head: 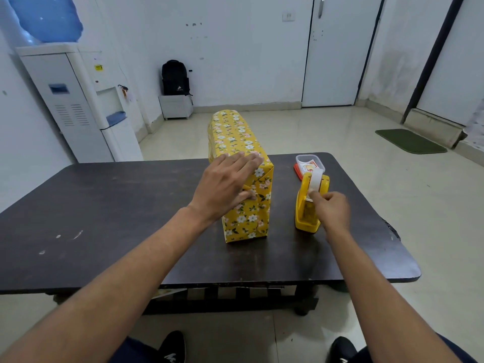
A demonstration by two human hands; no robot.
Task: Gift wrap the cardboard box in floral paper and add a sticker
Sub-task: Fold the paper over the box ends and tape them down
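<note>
Head view: floral-wrapped box point(241, 176) standing on edge at mid table point(104, 218), long axis running away from the person. Left grip point(225, 187) pressing flat-fingered on its near top end. Right grip point(331, 208) pinching the tape strip point(314, 182) at the yellow tape dispenser point(307, 218) just beside the box.

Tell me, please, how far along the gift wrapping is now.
Done: the box is covered in floral paper, its near end folded. In hand: the left hand presses that fold flat while the right hand pinches tape drawn from the yellow dispenser. Left: taping the end shut, then adding a sticker from the clear tub; none shows on the visible faces.
</note>
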